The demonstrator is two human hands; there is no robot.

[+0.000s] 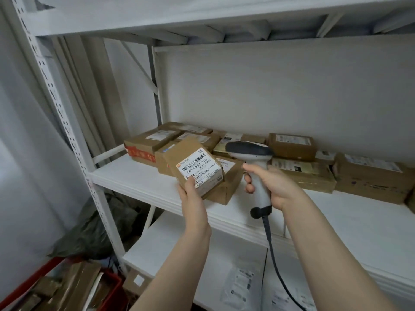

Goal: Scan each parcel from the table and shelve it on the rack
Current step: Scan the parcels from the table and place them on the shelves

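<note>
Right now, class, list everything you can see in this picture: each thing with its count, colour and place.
held parcel: one, brown with white label, before the middle shelf
shelved parcels: about ten, brown cardboard, on the middle shelf
scanner: one, white with dark head, right of the held parcel
cable: one, black, hanging from the scanner's handle
rack: one, white, across the view
mailer bags: at least two, white, lower shelf
crate: one, red, bottom left, holding cardboard
sack: one, dark grey-green, low, left of the rack
left hand: one, grips the held parcel's lower end
right hand: one, grips the scanner's handle
</note>
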